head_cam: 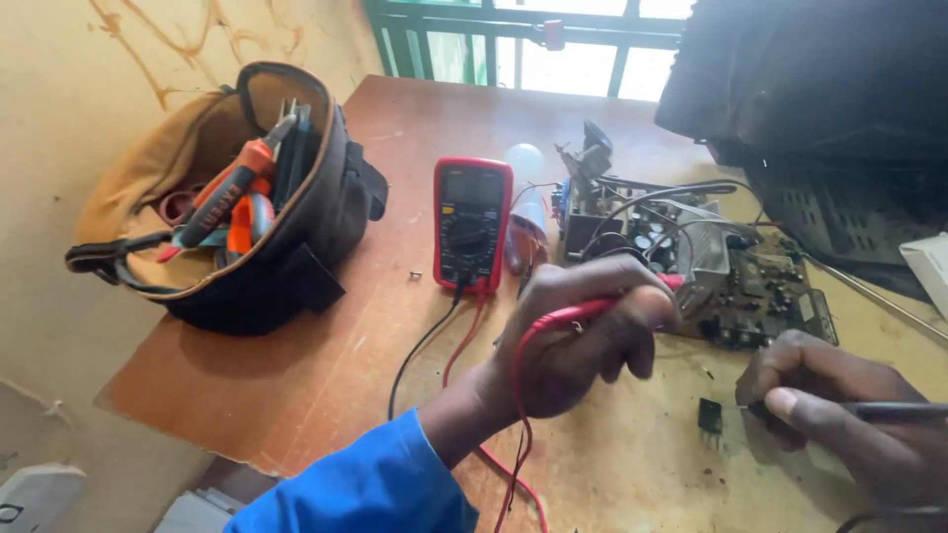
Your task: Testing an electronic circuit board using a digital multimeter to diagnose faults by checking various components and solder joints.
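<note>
near the table's front edge, left hand (583, 336) pinches red probe (592, 311), tip by circuit board (691, 262). right hand (839, 415) grips black probe (889, 408) closed, tip near small black component (709, 417). multimeter (472, 222) sits behind, leads trailing forward. open wood table (326, 385) lies between hands and tool bag (227, 197) at the left edge.

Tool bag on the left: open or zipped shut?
Open: the tool bag gapes at the top, with orange-handled pliers sticking out.

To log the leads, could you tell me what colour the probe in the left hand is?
Red: the thin red probe, clearest in the head view.
</note>
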